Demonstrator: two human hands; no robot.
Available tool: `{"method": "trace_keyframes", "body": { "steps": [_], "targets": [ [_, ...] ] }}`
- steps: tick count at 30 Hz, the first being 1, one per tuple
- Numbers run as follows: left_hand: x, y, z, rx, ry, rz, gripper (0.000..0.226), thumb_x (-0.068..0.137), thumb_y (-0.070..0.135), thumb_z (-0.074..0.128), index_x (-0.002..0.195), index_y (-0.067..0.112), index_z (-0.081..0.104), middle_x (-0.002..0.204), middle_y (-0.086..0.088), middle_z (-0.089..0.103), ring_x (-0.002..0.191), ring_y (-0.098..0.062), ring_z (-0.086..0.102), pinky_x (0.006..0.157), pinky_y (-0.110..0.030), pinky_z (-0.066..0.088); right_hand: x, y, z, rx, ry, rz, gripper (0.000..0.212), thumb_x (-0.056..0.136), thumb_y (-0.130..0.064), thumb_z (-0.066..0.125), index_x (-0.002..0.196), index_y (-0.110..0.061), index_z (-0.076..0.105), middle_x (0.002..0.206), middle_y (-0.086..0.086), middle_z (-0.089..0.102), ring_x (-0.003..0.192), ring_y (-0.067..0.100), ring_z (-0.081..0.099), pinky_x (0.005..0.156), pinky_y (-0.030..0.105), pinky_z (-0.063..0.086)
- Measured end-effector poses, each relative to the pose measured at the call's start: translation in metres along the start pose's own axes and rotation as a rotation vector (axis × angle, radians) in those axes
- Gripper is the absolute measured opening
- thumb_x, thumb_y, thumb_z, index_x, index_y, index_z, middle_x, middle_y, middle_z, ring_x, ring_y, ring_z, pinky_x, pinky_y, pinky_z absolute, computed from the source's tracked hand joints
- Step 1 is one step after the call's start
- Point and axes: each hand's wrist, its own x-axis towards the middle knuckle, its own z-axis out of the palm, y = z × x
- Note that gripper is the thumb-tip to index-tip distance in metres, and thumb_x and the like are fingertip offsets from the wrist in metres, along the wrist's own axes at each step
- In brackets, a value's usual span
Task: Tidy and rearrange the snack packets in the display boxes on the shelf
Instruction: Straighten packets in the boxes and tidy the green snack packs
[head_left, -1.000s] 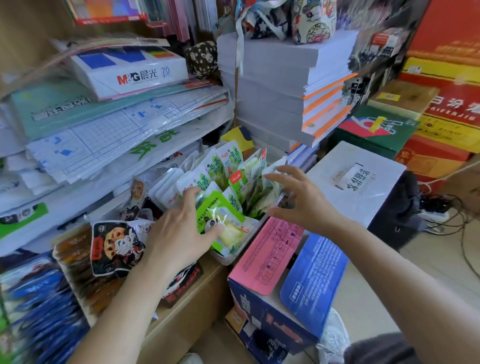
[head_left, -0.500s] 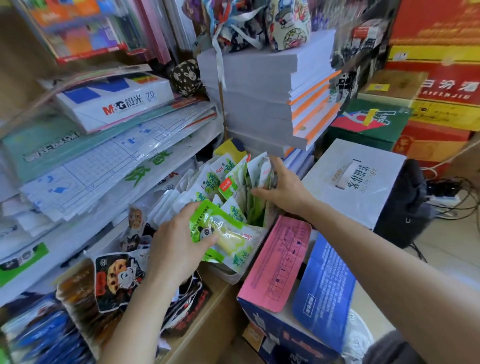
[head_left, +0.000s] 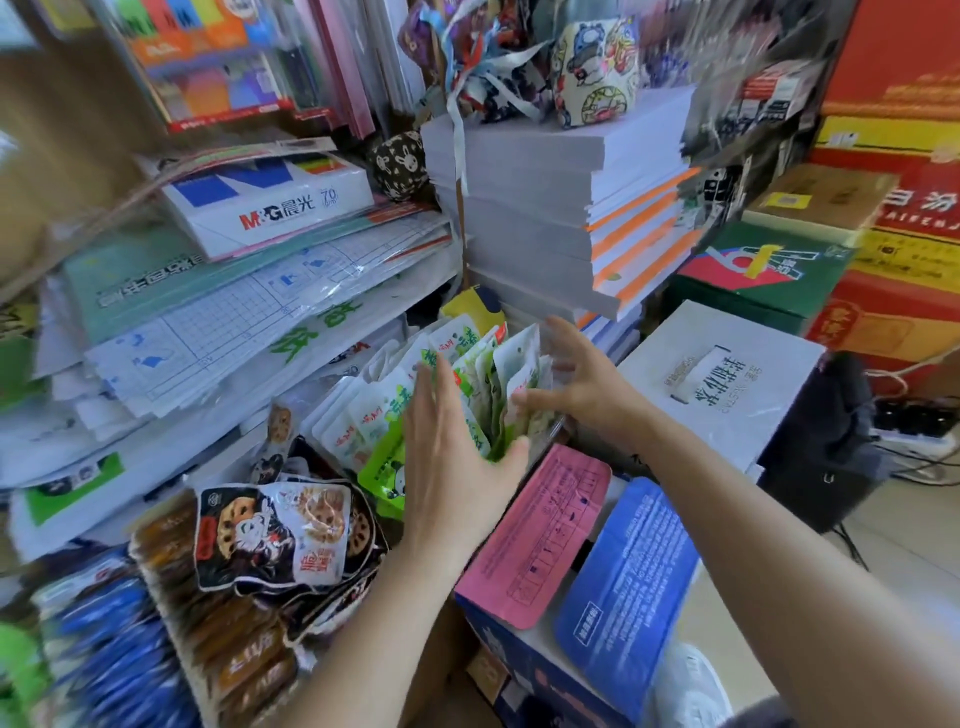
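Note:
Green-and-white snack packets (head_left: 457, 358) stand packed upright in a clear display box (head_left: 556, 423) on the low shelf. My left hand (head_left: 457, 457) is flat with straight fingers, pressing against the front of the packet row. My right hand (head_left: 576, 384) has its fingers spread at the right side of the same packets, thumb touching them. A green panda packet (head_left: 384, 475) lies low, left of my left hand. Dark lotus-root packets (head_left: 275, 535) lie in front of the neighbouring box at the left, with brown packets (head_left: 218, 613) beneath them.
Stacked paper reams (head_left: 545, 208) overhang the box from above. A blue carton with pink and blue flaps (head_left: 582, 561) stands right below the shelf edge. A white box (head_left: 727, 384) sits to the right. Stationery sheets (head_left: 234, 317) pile at the left. Blue packets (head_left: 104, 654) fill the bottom left.
My left hand let go of the green panda packet and moved up, now flat against the packets. My right hand opened and spread beside the row. The view shifted slightly.

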Motion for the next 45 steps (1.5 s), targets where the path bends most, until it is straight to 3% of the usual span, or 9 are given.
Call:
{"method": "trace_keyframes", "body": {
  "steps": [7,14,18,20,24,29,35,39,45],
  "targets": [
    [0.042,-0.002,0.032,0.068,-0.137,-0.205,0.13,0.078,0.06,0.075,0.158,0.014,-0.016,0.169,-0.008,-0.002,0.155,-0.026,0.003,0.122,-0.045,0.02,0.005,0.005,0.0,0.075,0.044,-0.005,0.076,0.067,-0.022,0.092,0.128,-0.033,0.049,0.123,-0.017,0.06,0.117,0.01,0.06,0.087,0.023,0.054],
    [0.052,0.005,0.05,-0.132,-0.205,-0.151,0.118,0.085,0.037,0.079,0.16,0.025,-0.012,0.168,-0.001,0.016,0.15,-0.023,0.026,0.111,-0.039,0.035,0.001,0.009,-0.008,0.125,0.04,0.021,0.114,0.055,-0.041,0.093,0.151,-0.018,0.036,0.135,-0.005,0.052,0.118,0.012,0.057,0.087,0.023,0.054],
    [0.049,-0.009,0.046,-0.271,-0.194,-0.166,0.115,0.082,0.036,0.082,0.16,0.031,-0.001,0.159,0.008,0.034,0.144,-0.017,0.037,0.115,-0.041,0.037,0.0,0.019,-0.02,0.257,-0.018,0.062,0.086,0.064,-0.025,0.091,0.139,-0.018,0.05,0.124,0.003,0.063,0.109,0.018,0.067,0.078,0.032,0.06],
    [0.038,-0.013,0.046,-0.232,-0.101,-0.18,0.118,0.079,0.039,0.083,0.161,0.027,-0.001,0.162,0.005,0.029,0.147,-0.016,0.031,0.116,-0.035,0.032,0.003,0.024,-0.019,0.165,-0.02,0.055,0.058,0.075,-0.017,0.086,0.125,-0.015,0.058,0.119,0.005,0.067,0.106,0.02,0.069,0.085,0.044,0.06],
    [0.017,-0.005,0.051,-0.116,0.053,-0.219,0.12,0.081,0.044,0.08,0.16,0.013,-0.005,0.168,-0.007,0.011,0.154,-0.022,0.015,0.122,-0.04,0.026,0.01,0.022,-0.009,0.155,-0.059,0.062,0.055,0.078,-0.02,0.082,0.122,-0.017,0.049,0.131,0.005,0.059,0.116,0.022,0.062,0.094,0.045,0.055],
    [0.025,-0.012,0.054,-0.172,0.006,-0.257,0.091,0.079,0.044,0.081,0.153,0.019,0.035,0.145,-0.002,0.053,0.132,-0.022,0.051,0.106,-0.047,0.046,0.012,0.019,-0.005,0.159,-0.247,0.04,0.072,0.08,-0.008,0.08,0.139,-0.024,0.042,0.131,0.004,0.05,0.119,0.024,0.056,0.092,0.038,0.057],
    [0.044,-0.018,0.041,-0.499,-0.115,-0.204,0.082,0.084,0.005,0.078,0.152,0.026,0.037,0.136,0.011,0.058,0.119,0.0,0.059,0.104,-0.033,0.051,0.013,0.018,-0.003,0.192,-0.241,0.044,0.074,0.075,-0.011,0.08,0.135,-0.038,0.046,0.137,0.012,0.039,0.11,0.033,0.064,0.085,0.052,0.059],
    [0.053,-0.025,0.039,-0.5,-0.12,-0.16,0.065,0.084,0.009,0.079,0.139,0.033,0.054,0.126,0.009,0.066,0.114,-0.005,0.064,0.099,-0.038,0.054,0.015,0.016,-0.004,0.326,-0.198,0.088,0.096,0.078,0.01,0.076,0.15,-0.032,0.029,0.127,0.004,0.046,0.105,0.021,0.065,0.081,0.037,0.06],
    [0.051,-0.028,0.037,-0.429,-0.074,-0.052,0.053,0.085,0.011,0.078,0.131,0.027,0.059,0.118,0.016,0.066,0.113,0.001,0.06,0.095,-0.023,0.052,0.029,0.01,-0.011,0.108,-0.19,0.061,0.058,0.07,-0.001,0.086,0.113,-0.016,0.051,0.116,0.01,0.054,0.102,0.03,0.062,0.079,0.047,0.061]
  ]
}}
